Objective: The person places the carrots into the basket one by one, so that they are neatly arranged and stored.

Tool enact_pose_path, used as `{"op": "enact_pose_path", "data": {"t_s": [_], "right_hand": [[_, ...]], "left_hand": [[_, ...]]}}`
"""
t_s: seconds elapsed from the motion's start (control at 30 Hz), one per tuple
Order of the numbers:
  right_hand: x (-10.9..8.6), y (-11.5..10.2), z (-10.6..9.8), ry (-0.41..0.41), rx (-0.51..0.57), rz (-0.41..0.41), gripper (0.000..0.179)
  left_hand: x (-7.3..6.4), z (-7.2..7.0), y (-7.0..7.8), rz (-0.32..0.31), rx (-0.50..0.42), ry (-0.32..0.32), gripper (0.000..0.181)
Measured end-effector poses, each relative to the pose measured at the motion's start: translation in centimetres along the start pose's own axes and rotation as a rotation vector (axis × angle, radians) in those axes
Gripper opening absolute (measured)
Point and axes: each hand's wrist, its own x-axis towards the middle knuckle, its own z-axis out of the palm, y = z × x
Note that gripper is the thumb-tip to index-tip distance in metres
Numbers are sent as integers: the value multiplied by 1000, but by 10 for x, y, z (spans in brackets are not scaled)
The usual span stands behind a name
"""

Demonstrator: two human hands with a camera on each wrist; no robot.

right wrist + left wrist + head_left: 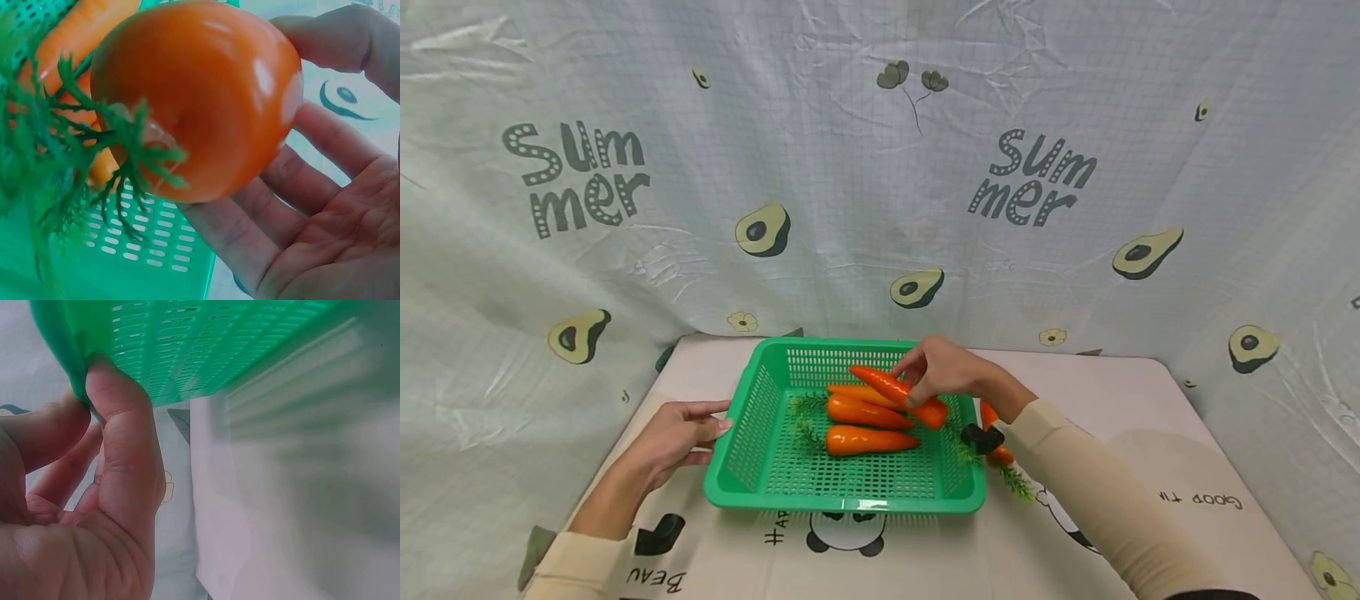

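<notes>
A green plastic basket (790,502) with slotted sides stands on the table. My left hand (673,437) pinches its left rim between thumb and fingers; the left wrist view shows the thumb and index finger meeting at the rim (59,356). Above the basket's right half, my right hand (951,367) grips an orange toy carrot (887,385) with thumb and fingers. This carrot is tilted, and its thick end with green leaves (134,147) faces the right wrist camera. Under it, three carrots (868,440) lie in the basket, their leafy ends mostly to the left.
Right of the basket, more orange carrot (1000,454) with green leaves (1017,482) shows on the table, partly hidden by my right wrist and its black strap mount. The pale tablecloth (1120,500) has panda prints and lettering. A curtain (850,167) with avocado prints hangs behind the table.
</notes>
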Motion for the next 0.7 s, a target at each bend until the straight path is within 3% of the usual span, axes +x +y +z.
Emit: {"op": "enact_pose_path", "data": {"t_s": [0.5,0.7], "right_hand": [[17,-2,12,-113,-83,-124,48],[22,-2,19,-138,-168,-157,45]], "left_hand": [[0,1,0,7,0,8,55],[-2,1,1,6,-3,11,55]]}}
